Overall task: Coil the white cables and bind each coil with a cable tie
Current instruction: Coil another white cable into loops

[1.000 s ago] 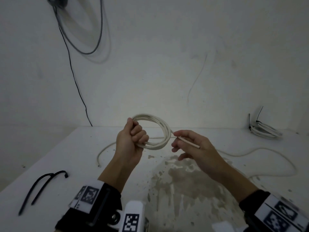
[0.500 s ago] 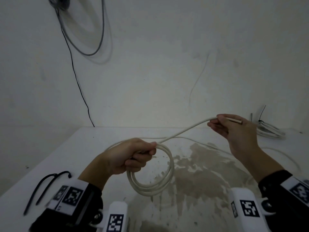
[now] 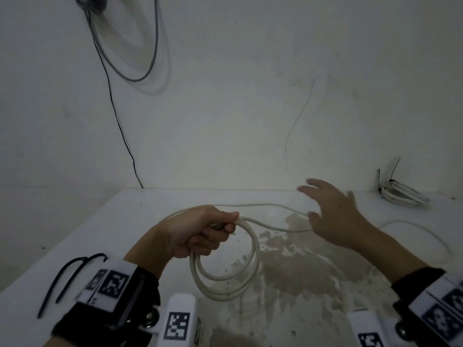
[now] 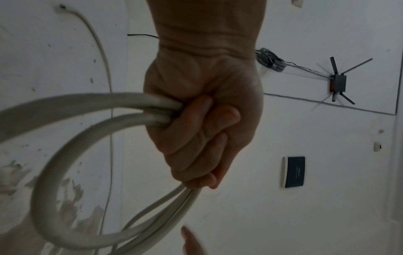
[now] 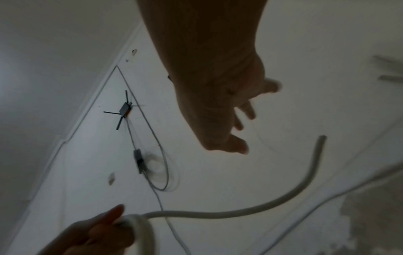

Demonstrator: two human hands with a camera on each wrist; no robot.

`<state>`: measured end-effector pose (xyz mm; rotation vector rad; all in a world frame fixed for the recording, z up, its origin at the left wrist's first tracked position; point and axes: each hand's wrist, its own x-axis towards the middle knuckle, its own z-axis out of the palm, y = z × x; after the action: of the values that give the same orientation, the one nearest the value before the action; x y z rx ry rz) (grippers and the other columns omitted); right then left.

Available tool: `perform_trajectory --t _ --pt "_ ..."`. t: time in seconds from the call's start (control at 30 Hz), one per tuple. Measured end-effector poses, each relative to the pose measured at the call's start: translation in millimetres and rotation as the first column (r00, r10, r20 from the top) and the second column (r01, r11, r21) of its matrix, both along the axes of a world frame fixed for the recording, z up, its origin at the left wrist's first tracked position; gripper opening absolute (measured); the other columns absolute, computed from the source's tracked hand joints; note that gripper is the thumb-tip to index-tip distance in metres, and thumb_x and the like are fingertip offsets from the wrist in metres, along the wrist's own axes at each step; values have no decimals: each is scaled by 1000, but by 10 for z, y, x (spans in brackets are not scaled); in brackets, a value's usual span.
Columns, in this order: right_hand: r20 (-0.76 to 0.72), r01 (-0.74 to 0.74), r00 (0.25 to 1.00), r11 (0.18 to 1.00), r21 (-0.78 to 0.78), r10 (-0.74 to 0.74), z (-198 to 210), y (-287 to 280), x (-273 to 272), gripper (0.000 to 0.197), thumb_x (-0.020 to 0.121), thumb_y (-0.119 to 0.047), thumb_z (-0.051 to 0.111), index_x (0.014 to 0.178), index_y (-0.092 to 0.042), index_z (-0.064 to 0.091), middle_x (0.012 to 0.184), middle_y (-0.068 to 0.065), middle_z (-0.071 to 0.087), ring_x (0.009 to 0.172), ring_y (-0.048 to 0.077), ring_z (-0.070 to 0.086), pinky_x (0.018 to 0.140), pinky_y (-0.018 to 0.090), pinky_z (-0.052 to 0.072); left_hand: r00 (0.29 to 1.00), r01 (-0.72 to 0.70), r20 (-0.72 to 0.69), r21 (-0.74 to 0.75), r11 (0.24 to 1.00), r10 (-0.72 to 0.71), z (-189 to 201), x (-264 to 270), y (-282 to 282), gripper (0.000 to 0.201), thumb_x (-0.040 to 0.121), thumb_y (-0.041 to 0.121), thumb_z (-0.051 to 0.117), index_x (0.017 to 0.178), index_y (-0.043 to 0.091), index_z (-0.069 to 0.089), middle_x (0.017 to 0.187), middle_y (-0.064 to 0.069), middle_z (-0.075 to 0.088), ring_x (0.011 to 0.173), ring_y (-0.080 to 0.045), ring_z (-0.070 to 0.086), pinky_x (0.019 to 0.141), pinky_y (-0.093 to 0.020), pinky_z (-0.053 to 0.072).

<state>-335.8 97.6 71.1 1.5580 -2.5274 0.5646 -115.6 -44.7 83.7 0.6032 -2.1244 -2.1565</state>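
My left hand [image 3: 210, 234] grips a coil of white cable [image 3: 225, 279] in a fist, and the loops hang below it over the table. In the left wrist view the fingers [image 4: 202, 131] are curled round several strands of the coil [image 4: 54, 165]. The cable's free end [image 3: 278, 227] trails right from the fist, also seen loose in the air as the free end [image 5: 305, 182]. My right hand [image 3: 328, 209] hovers beyond it with fingers spread, holding nothing; the open right hand [image 5: 240, 113] shows the same. Black cable ties [image 3: 67, 279] lie at the left.
A bound coil of white cable [image 3: 403, 195] lies at the back right by the wall. Another loose white cable [image 3: 416, 230] snakes across the white table [image 3: 125, 221], which has a stained patch in the middle. A dark wire [image 3: 117, 116] hangs down the wall.
My right hand has let go of the cable end and opened, dropping slightly. The free end has fallen toward the table. My left hand still holds the coil.
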Motion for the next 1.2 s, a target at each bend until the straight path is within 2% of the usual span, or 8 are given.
perform_trajectory --t 0.07,0.13,0.23,0.53,0.73,0.9,1.13,1.2 --pt "133 -311 933 935 -171 335 32 -33 316 37 94 -20 50 129 -32 51 139 -18 43 134 -5 26 116 45 4 999 38 16 -26 999 -38 0 -73 59 28 81 36 50 64 15 46 39 10 28 27 0 18 27 -13 12" --pt "211 -532 771 791 -302 600 51 -70 559 27 92 -31 55 118 -30 62 121 -16 61 117 -5 50 110 34 33 998 57 -13 -16 998 -57 7 -124 88 29 84 36 51 64 15 45 37 11 28 26 0 18 28 -13 12" --pt "-76 -667 718 653 -358 692 42 -173 630 24 88 -35 55 103 -20 68 81 -7 63 78 -3 55 72 13 42 988 63 -143 64 996 -54 31 -149 90 30 86 31 50 60 16 48 35 12 29 26 0 22 28 -12 17" --pt "150 -481 697 612 -627 701 12 -218 631 22 93 -16 49 103 -22 68 55 -17 49 47 3 42 51 11 34 978 -27 -208 -105 994 5 118 -164 140 33 78 43 52 66 12 54 42 7 31 36 -9 33 40 -18 32" --pt "209 -320 737 604 -730 643 -11 -238 684 19 96 -15 49 89 -17 66 50 -12 47 42 5 39 46 17 33 874 200 -481 223 954 -71 -56 -169 41 74 78 64 48 103 -4 64 53 -1 47 63 -23 62 71 -34 54" --pt "287 -110 763 554 -825 579 26 -238 713 21 97 -11 46 89 -17 65 49 -3 41 42 12 38 42 29 35 723 441 -691 490 752 26 -270 -173 113 66 95 43 43 132 -12 37 77 -10 60 81 -27 63 109 -49 28" --pt "401 76 729 516 -853 554 -5 -298 768 26 98 -11 43 78 -12 59 51 0 40 41 11 35 40 22 32 611 469 -756 586 660 237 -372 -324 311 73 96 49 36 140 -8 26 72 -11 60 69 -20 63 106 -37 35" --pt "425 100 714 520 -849 556 -9 -296 763 27 99 -11 42 78 -11 59 53 1 39 42 13 34 39 23 31 648 403 -697 656 638 307 -354 -400 331 78 93 60 27 128 -6 49 53 -3 52 47 -10 54 78 -26 51"
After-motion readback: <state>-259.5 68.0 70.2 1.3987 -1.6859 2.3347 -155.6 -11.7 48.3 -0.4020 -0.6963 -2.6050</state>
